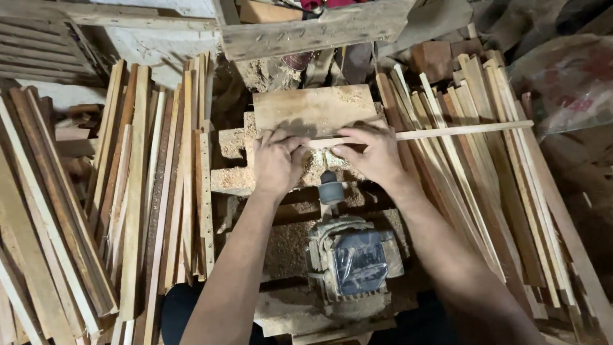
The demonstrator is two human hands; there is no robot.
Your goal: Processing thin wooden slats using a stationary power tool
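A long thin wooden strip (447, 132) lies across a small sawdust-covered work block (313, 108), pointing to the right. My left hand (276, 160) presses down on the strip's left end. My right hand (373, 152) holds the strip just right of the middle. Between my hands, a spindle with a grey chuck (331, 189) points up at the strip from an electric motor (354, 262) below.
Stacks of wooden slats (147, 191) lean on the left and more wooden slats (485, 185) on the right. A rough wooden beam (313, 32) crosses the top. Sawdust (294, 239) covers the motor's stand. A sack (568, 76) sits at the upper right.
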